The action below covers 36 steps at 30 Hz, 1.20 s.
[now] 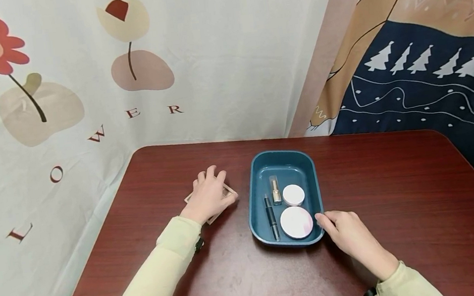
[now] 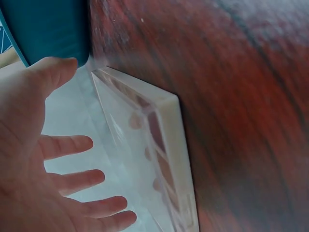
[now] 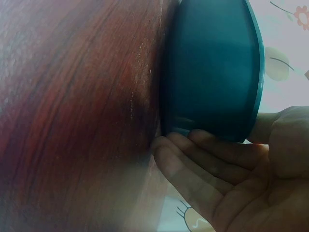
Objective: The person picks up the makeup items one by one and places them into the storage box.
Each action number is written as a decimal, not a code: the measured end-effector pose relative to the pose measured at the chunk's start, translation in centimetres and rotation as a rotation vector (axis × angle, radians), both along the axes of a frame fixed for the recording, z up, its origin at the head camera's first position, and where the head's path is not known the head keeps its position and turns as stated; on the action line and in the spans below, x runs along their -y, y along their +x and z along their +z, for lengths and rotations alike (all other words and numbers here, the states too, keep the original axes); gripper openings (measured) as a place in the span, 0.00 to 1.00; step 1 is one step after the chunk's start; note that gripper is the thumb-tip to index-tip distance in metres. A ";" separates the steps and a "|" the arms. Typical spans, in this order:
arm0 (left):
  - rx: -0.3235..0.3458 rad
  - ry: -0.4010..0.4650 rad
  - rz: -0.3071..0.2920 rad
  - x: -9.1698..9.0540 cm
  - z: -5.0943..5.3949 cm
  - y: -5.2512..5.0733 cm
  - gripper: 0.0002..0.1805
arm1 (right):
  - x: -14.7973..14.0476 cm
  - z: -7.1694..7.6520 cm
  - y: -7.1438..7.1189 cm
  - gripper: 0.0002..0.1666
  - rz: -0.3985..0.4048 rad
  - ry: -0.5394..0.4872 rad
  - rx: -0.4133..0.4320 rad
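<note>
My left hand [image 1: 208, 197] hovers over a flat palette [image 1: 229, 189] with a pale frame, its fingers spread apart. In the left wrist view, the palette [image 2: 171, 145] lies on the table with a glossy clear lid and brownish pans, and a gap shows between it and my fingertips. My right hand [image 1: 350, 230] holds the near right corner of a blue tray [image 1: 291, 172], thumb at the rim and fingers against the outer wall [image 3: 212, 72]. Inside the tray are a lipstick [image 1: 275, 191], a dark pen-like stick [image 1: 271, 217], a small white round case [image 1: 293, 195] and a larger one [image 1: 296, 222].
The reddish-brown table [image 1: 245, 277] extends around the tray on all sides. Behind its far edge hangs a pale curtain [image 1: 225, 59] with printed flowers. A dark cloth [image 1: 416, 74] with white trees hangs at the right.
</note>
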State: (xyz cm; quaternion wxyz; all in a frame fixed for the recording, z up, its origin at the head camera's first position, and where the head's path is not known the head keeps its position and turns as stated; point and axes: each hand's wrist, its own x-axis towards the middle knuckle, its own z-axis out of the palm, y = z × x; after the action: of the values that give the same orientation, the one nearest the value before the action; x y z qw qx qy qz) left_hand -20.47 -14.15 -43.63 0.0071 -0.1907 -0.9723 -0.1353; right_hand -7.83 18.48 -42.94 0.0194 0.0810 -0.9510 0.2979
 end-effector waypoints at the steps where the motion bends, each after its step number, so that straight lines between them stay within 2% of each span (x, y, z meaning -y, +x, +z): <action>1: 0.004 -0.007 0.005 0.0 -0.1 0.0 0.31 | 0.0 0.0 0.0 0.27 0.001 -0.001 -0.001; 11: 0.079 -0.048 0.046 0.4 -0.3 0.0 0.40 | 0.0 -0.1 0.0 0.27 0.001 -0.001 -0.007; 28: 0.086 -0.097 0.043 0.7 -0.7 -0.4 0.42 | 0.0 -0.1 0.0 0.27 -0.006 0.002 0.006; 36: 0.061 -0.110 0.029 0.8 -0.6 -0.4 0.41 | 0.0 -0.2 -0.1 0.27 -0.004 -0.003 0.007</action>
State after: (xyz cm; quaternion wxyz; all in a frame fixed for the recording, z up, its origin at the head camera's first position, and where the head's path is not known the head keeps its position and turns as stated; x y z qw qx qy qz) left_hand -20.88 -14.96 -44.25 -0.0310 -0.1725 -0.9806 -0.0874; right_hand -7.88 18.52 -43.09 0.0169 0.0778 -0.9507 0.2997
